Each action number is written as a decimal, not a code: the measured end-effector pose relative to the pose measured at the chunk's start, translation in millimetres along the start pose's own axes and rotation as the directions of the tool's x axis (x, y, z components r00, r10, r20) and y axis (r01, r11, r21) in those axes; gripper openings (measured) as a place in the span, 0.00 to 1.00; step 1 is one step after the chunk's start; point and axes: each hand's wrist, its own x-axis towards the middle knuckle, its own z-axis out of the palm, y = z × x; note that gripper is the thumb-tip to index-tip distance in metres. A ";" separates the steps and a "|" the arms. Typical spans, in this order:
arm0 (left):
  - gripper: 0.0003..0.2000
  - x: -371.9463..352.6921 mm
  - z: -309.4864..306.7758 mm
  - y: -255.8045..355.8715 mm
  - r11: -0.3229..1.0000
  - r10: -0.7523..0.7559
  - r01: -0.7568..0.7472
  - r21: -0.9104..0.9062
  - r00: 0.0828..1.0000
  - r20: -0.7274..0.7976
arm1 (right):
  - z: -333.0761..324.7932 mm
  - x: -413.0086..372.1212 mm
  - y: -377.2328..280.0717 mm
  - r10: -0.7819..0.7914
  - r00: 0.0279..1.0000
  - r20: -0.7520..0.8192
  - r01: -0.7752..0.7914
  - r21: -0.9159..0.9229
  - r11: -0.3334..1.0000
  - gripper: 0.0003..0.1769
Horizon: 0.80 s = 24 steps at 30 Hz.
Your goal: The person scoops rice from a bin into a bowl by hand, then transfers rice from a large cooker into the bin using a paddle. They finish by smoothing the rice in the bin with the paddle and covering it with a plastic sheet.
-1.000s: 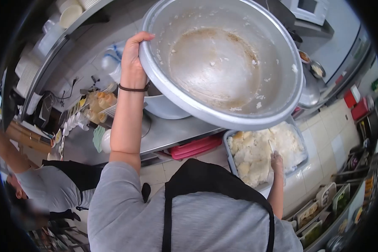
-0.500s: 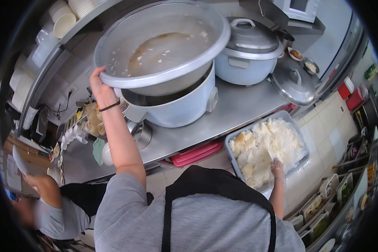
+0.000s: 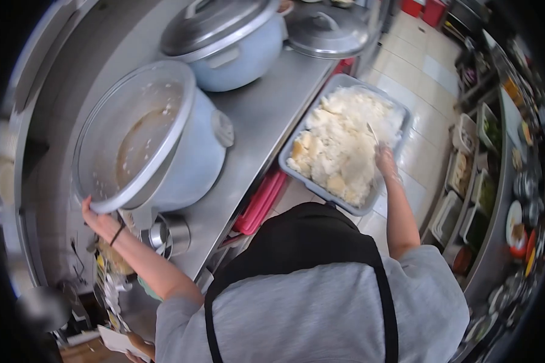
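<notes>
My left hand (image 3: pixel 100 221) grips the near rim of a large metal rice pot (image 3: pixel 89 130). The pot is tilted over a pale blue rice cooker (image 3: pixel 203 154), with brownish residue and stray grains inside. My right hand (image 3: pixel 386 160), in what looks like a clear glove, is closed on a thin rice paddle (image 3: pixel 372 132). The paddle points into a heap of white rice (image 3: pixel 345 136), which has some yellowish chunks. A grey plastic tub (image 3: pixel 352 209) holds this rice beside the counter.
A second lidded rice cooker (image 3: pixel 242 63) and a loose metal lid (image 3: pixel 327 33) stand farther along the steel counter (image 3: pixel 266 97). Below the counter edge lies a pink-red lid (image 3: pixel 260 206). Food containers (image 3: pixel 457 166) line the right. Another person's hand (image 3: pixel 140 346) appears lower left.
The view has turned toward the tub, so the counter and pots appear farther left. The rice pot is now more tilted, with my left hand still on its rim. My right hand still holds the paddle.
</notes>
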 end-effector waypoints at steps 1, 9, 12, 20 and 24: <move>0.16 4.3 -6.4 -5.6 0.999 -0.034 0.034 0.005 0.998 0.053 | -3.5 -2.3 0.6 0.065 0.998 0.026 -0.066 0.016 0.998 0.22; 0.19 -24.8 -20.3 -34.8 0.994 -0.078 0.077 0.074 0.997 0.014 | -11.2 -20.5 3.2 0.226 0.973 0.044 -0.228 0.072 0.971 0.22; 0.18 -44.1 -17.0 -34.3 0.988 -0.116 0.114 0.101 0.993 0.018 | -6.4 -17.4 -5.6 0.280 0.959 0.040 -0.283 0.125 0.951 0.23; 0.22 -0.9 -100.5 -64.5 0.831 -0.149 0.126 0.541 0.989 -0.002 | 2.2 -10.8 -13.6 0.279 0.960 0.014 -0.278 0.157 0.948 0.20; 0.22 -29.0 -68.1 -51.3 0.325 -0.005 0.210 0.922 0.975 -0.220 | 9.5 25.4 10.0 0.220 0.970 -0.102 -0.192 0.229 0.954 0.18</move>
